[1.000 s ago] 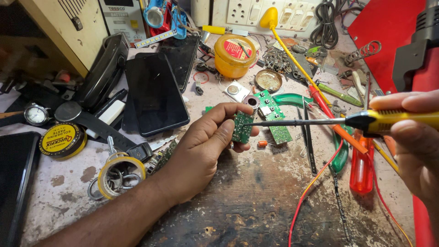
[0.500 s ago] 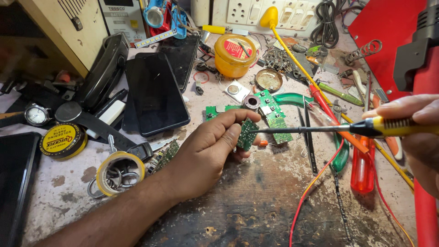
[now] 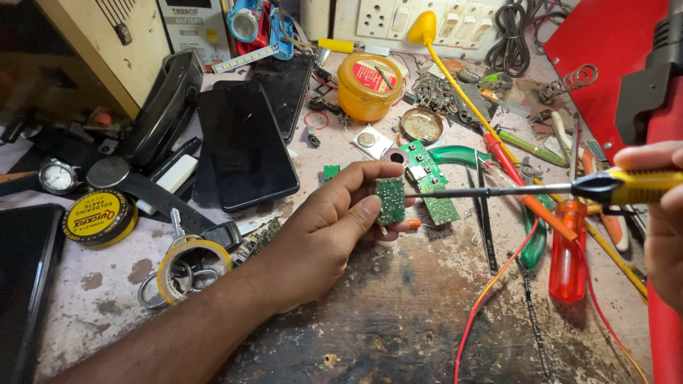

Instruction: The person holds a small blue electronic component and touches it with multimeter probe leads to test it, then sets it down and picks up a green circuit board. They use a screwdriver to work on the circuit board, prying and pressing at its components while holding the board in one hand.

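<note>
Small green circuit board (image 3: 390, 201) pinched upright between left hand (image 3: 329, 235) thumb and fingers; soldering iron (image 3: 541, 189) gripped in right hand (image 3: 658, 213), tip touched to board

The left forearm is reaching in from the lower left, bare, angling up toward the middle of the view. The left hand (image 3: 324, 231) is turning its back toward the camera, thumb and curled fingers pinching together at their tips, wrist slightly bent. The right hand (image 3: 658, 220) is entering at the right edge, mostly cut off, fingers wrapping closed in a grip, knuckles facing left.
</note>
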The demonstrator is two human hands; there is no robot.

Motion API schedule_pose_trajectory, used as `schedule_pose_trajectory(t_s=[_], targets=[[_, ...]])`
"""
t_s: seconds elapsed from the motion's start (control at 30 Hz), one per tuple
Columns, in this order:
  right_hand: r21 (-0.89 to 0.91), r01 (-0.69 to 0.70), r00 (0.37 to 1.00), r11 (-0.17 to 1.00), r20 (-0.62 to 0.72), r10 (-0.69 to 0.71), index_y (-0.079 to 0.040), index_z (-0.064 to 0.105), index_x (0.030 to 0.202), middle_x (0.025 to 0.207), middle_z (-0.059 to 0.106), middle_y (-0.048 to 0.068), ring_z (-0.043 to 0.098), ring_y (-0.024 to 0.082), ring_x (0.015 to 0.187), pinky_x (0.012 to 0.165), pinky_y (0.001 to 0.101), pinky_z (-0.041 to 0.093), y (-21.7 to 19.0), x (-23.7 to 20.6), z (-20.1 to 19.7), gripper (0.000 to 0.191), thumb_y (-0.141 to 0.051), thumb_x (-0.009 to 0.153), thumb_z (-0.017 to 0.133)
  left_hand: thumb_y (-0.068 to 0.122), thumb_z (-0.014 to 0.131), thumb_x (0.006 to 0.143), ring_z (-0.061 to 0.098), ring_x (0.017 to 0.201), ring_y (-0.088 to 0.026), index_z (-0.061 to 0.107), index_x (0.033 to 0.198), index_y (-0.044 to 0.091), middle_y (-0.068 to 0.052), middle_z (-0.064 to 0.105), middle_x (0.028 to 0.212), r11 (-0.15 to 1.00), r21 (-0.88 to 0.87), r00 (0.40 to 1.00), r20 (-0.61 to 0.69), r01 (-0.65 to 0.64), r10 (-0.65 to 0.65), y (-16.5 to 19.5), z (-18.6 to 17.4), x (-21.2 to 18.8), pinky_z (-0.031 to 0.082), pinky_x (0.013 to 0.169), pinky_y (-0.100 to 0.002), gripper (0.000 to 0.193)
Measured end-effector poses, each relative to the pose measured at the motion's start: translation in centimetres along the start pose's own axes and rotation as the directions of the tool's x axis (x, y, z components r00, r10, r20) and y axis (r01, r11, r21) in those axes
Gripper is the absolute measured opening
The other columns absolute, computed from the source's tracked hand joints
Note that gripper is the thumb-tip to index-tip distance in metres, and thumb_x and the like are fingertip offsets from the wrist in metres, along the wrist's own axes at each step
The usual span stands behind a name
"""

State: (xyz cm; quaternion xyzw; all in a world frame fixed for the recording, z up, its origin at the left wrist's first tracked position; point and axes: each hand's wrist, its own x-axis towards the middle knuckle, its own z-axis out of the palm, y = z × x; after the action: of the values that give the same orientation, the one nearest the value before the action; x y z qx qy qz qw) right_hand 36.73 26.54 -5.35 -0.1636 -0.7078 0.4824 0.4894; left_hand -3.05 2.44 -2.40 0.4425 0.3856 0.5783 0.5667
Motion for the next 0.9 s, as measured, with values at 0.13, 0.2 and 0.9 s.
schedule_pose_trajectory(t_s=[0.13, 0.2, 0.9], targets=[[-0.043, 0.124, 0.991, 0.991, 0.062, -0.121, -0.005, 0.059, 0.109, 0.124, 0.055, 0.016, 0.064, 0.027, 0.115, 0.106, 0.0463, 0.059, -0.4, -1.1, 1.0, 0.013, -0.012, 0.121, 0.058, 0.010, 0.036, 0.108, 0.067, 0.112, -0.014, 0.041, 0.150, 0.001, -0.010, 0.062, 0.133, 1.000, 0.006, 1.000, 0.027, -0.002, 0.001, 0.3, 0.1, 0.0, 0.053, 0.098, -0.029, 0.043], [0.003, 0.115, 0.991, 0.993, 0.064, -0.115, -0.006, 0.059, 0.111, 0.125, 0.058, 0.017, 0.065, 0.026, 0.113, 0.105, 0.0480, 0.062, -0.6, -1.4, 1.8, 0.013, -0.013, 0.122, 0.057, 0.010, 0.035, 0.107, 0.067, 0.112, -0.014, 0.040, 0.150, 0.000, -0.010, 0.062, 0.134, 1.000, 0.007, 1.000, 0.025, -0.001, 0.001, 0.5, 0.1, 0.0, 0.054, 0.100, -0.030, 0.044], [-0.089, 0.195, 0.980, 0.977, 0.062, -0.190, -0.006, 0.057, 0.104, 0.118, 0.058, 0.013, 0.065, 0.024, 0.114, 0.108, 0.0449, 0.056, -2.6, -0.7, 5.8, 0.024, -0.016, 0.125, 0.053, 0.003, 0.041, 0.105, 0.067, 0.112, -0.015, 0.043, 0.149, 0.001, -0.010, 0.060, 0.131, 1.000, 0.009, 1.000, 0.011, -0.020, 0.020, 0.8, 0.5, -0.2, 0.056, 0.102, -0.031, 0.044]])
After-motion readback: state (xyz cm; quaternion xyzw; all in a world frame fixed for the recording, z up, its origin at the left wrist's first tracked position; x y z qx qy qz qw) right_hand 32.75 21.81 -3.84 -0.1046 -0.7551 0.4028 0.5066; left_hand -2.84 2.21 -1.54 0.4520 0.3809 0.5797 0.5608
